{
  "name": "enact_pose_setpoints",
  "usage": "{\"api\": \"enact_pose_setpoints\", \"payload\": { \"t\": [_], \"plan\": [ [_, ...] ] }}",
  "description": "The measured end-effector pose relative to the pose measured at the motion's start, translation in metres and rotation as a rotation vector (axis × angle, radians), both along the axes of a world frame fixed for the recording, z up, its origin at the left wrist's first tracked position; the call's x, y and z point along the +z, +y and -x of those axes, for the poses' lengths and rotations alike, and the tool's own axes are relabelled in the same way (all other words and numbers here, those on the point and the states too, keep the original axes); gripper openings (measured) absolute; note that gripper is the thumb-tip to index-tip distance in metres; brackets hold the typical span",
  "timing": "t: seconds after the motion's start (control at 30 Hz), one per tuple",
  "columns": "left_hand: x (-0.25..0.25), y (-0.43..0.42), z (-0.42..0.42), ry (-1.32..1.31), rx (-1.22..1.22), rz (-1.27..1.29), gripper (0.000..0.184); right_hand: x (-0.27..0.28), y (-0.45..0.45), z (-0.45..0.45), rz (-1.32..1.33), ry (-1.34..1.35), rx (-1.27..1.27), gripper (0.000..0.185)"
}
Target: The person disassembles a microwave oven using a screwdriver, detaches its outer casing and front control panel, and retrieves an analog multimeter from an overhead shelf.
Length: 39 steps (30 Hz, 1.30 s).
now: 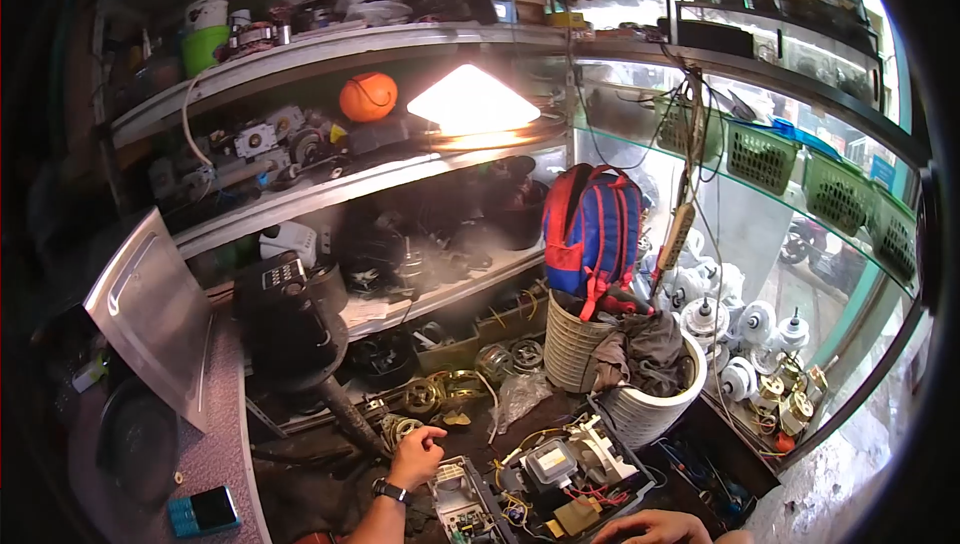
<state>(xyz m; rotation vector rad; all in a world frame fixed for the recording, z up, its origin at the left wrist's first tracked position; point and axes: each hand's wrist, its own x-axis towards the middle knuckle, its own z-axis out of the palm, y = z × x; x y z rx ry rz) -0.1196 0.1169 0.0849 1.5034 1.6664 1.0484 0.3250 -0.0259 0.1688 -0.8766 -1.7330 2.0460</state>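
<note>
My left hand (416,458), with a dark watch (391,490) on the wrist, is raised above a detached panel (455,489) with a green circuit board (466,526). Its index finger stretches to the right, and nothing shows in the hand. An opened appliance chassis (632,468) lies right of the panel. Inside it are a boxy part with a pale top (551,462), a white plastic housing (596,452), a tan block (578,516) and loose red and yellow wires. At the bottom edge, my right hand (652,526) lies near the chassis, fingers stretched leftward and partly cut off.
A phone (214,510) lies on the speckled counter (228,414) at left, below a leaning metal panel (155,314). A white basket with cloth (655,409) and a backpack (595,229) on another basket stand behind. A lit lamp (472,102) hangs before cluttered shelves.
</note>
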Motion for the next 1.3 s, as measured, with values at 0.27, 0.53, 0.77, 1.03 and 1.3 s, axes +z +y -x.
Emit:
{"api": "enact_pose_setpoints", "payload": {
  "t": [0.27, 0.53, 0.77, 1.03, 1.3],
  "plan": [
    [-0.019, 0.009, 0.006, -0.040, -0.064, -0.066, 0.030, -0.023, 0.003, -0.004, -0.043, 0.016, 0.028, 0.042],
    [-0.018, 0.012, 0.000, -0.035, -0.067, -0.066, 0.025, -0.025, 0.007, -0.009, -0.088, -0.009, 0.042, 0.044],
    [-0.017, 0.010, -0.003, -0.061, 0.035, -0.095, 0.019, 0.019, 0.024, -0.016, -0.136, -0.170, 0.168, 0.044],
    [0.024, 0.012, -0.028, 0.015, 0.116, -0.212, 0.021, 0.201, 0.200, -0.131, -0.966, -0.573, -0.622, 0.034],
    [0.043, 0.003, -0.020, 0.221, 0.363, -0.227, 0.019, 0.418, 0.399, -0.109, -1.884, -0.843, -0.832, 0.041]
  ]
}}
